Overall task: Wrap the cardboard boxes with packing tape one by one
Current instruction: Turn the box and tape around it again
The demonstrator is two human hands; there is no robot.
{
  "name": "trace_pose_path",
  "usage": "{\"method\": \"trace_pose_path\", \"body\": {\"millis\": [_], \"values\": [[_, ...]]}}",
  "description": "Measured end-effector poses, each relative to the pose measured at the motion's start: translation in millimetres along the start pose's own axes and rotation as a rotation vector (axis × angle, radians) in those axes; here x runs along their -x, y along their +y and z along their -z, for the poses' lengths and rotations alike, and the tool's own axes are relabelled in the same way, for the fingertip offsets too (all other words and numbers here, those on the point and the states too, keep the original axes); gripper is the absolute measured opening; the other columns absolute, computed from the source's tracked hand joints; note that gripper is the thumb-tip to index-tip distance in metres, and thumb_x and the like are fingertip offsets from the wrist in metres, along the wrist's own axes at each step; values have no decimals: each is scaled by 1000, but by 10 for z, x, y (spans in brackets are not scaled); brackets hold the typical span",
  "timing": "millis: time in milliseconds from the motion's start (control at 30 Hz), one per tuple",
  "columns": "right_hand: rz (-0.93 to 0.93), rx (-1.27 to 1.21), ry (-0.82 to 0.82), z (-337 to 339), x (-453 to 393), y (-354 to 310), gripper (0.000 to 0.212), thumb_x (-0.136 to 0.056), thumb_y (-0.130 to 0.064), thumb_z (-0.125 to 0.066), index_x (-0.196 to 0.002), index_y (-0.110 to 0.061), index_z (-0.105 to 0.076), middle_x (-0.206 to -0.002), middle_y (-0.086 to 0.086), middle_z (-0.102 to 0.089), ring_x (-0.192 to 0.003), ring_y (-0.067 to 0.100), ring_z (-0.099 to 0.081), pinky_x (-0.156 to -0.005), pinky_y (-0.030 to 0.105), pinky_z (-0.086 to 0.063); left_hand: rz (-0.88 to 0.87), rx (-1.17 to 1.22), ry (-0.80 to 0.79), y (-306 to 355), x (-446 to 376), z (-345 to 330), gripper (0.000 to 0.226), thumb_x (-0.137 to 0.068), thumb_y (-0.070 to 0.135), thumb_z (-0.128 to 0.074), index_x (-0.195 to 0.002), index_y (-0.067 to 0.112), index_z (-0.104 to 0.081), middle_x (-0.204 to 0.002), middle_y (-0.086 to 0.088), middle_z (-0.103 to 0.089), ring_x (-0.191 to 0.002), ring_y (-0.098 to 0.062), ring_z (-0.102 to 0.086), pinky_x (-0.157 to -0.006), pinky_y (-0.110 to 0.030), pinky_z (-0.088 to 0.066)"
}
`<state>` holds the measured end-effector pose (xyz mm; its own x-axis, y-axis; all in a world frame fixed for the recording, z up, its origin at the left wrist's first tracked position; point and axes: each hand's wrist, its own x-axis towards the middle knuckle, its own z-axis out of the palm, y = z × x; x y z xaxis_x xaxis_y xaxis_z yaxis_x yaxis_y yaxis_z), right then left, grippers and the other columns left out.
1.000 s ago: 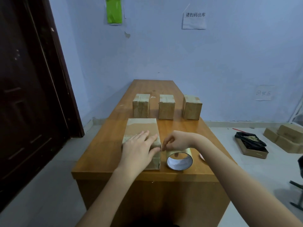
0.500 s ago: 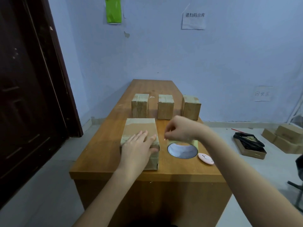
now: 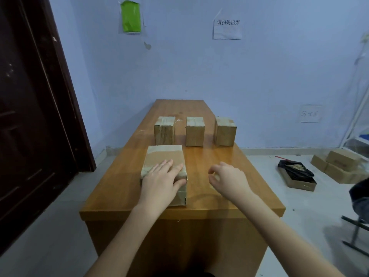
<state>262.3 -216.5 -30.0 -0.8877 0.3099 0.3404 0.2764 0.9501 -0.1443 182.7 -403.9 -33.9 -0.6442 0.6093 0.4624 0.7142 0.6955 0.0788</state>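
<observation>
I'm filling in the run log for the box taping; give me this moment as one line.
left hand flat on near box | right hand loosely curled, above table, empty | three boxes behind | tape roll not visible

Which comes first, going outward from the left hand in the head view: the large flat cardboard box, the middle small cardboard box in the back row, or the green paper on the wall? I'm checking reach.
1. Large flat cardboard box: under the left hand, which rests on it.
2. Middle small cardboard box: back row, farther along the table.
3. Green paper: high on the far wall.

Four cardboard boxes [image 3: 164, 162] on the table [image 3: 215, 162], two hands [image 3: 159, 181].
</observation>
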Motion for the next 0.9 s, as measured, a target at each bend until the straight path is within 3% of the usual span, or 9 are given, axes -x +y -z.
{"method": "trace_pose_path", "body": {"millis": [167,267,400,533,600,667,733,800,900], "values": [[23,65,17,-249,165,55,30,-101,-33,-38,-125,-25,-54,-109,-5,-56,-82,17,-62,-69,29,-53,-4,-15,1,1,3,7,55,-94,57,-32,-145,38,-26,-153,6,-26,-141,-11,-20,-113,-26,-13],[39,100,18,-334,185,36,32,-102,-30,-36,-129,-25,-51,-112,-6,-56,-82,14,-61,-56,22,-41,-1,-19,6,8,5,3,55,-94,57,-31,-145,37,-25,-153,6,-26,-141,-11,-20,-113,-27,-13],[30,128,-46,-438,150,16,48,-102,-27,-35,-149,-28,-27,-129,-4,-57,-83,16,-64,-55,23,-40,2,-18,16,0,1,-13,56,-94,56,-31,-145,36,-26,-153,4,-26,-141,-13,-21,-114,-28,-13],[-56,184,-42,-455,124,-24,59,-99,-40,-38,-151,-23,-16,-135,4,-51,-109,19,-55,-78,26,-45,3,9,15,8,28,-42,69,-93,55,-39,-149,33,-5,-152,5,-28,-140,-14,-23,-114,-30,-12],[-91,225,39,-402,132,-91,63,-96,-49,-40,-148,-19,-23,-131,8,-49,-117,23,-47,-92,29,-42,123,297,-27,-2,-16,10,88,-88,46,-57,-148,34,7,-150,7,-31,-137,-16,-28,-111,-36,-21],[-51,92,151,-313,113,-224,59,-96,-49,-38,-144,-16,-33,-129,7,-50,-115,21,-47,-92,27,-41,291,817,-52,-29,-74,142,89,-85,30,-66,-148,37,-3,-149,9,-32,-133,-12,-34,-102,-32,-33],[11,-197,188,-202,63,-405,52,-98,-44,-38,-143,-17,-38,-132,4,-51,-117,18,-47,-90,24,-39,391,1138,106,-124,-90,233,63,-87,18,-63,-139,34,-32,-138,10,-44,-119,-3,-45,-84,-13,-44],[75,-372,179,-109,6,-560,49,-99,-40,-39,-143,-18,-38,-136,1,-50,-122,17,-45,-92,24,-38,455,1068,310,-273,-50,269,40,-90,12,-55,-124,30,-48,-123,13,-53,-113,-3,-50,-70,-7,-43],[169,-325,166,-48,-42,-688,46,-100,-37,-37,-143,-20,-40,-144,-1,-44,-130,15,-39,-99,27,-38,595,935,267,-486,71,220,36,-95,20,-47,-131,22,-47,-134,5,-49,-118,-10,-45,-88,-23,-35]]}}
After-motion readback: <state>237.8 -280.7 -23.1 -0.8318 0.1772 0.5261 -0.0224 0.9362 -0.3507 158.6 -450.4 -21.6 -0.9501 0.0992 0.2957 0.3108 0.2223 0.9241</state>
